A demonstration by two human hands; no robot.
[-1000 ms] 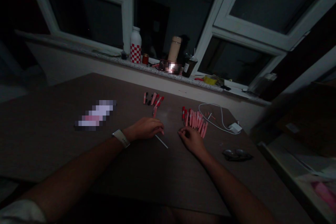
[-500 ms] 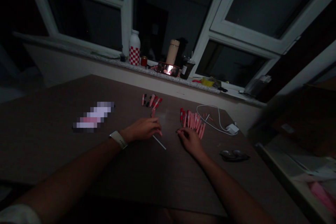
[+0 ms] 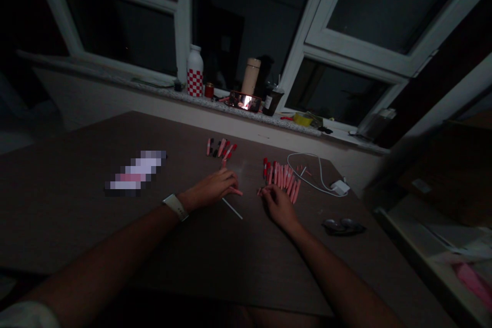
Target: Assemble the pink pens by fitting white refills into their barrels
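Observation:
My left hand [image 3: 213, 189] rests on the dark brown table [image 3: 77, 225] with fingers curled around a pink pen-like tube whose tip [image 3: 236, 192] sticks out to the right. A thin white stick [image 3: 232, 208] lies just below that hand. My right hand [image 3: 279, 204] lies opposite, fingers pinched on a small pink piece [image 3: 260, 192] at its fingertips. Right behind the right hand is a row of several pink and red tubes [image 3: 282, 175]. A smaller cluster of tubes [image 3: 221, 148] lies farther back, beyond the left hand.
A white charger and cable [image 3: 326, 177] lie right of the tube row, dark glasses [image 3: 342, 225] near the right edge. A blurred packet [image 3: 136, 170] sits at left. The windowsill holds a checkered bottle [image 3: 195, 72], a beige flask [image 3: 249, 77] and a lit phone [image 3: 244, 101].
The left hand has turned slightly and the pink tube tip now shows farther out past its fingers. The right hand stayed almost in place. The view has shifted a little.

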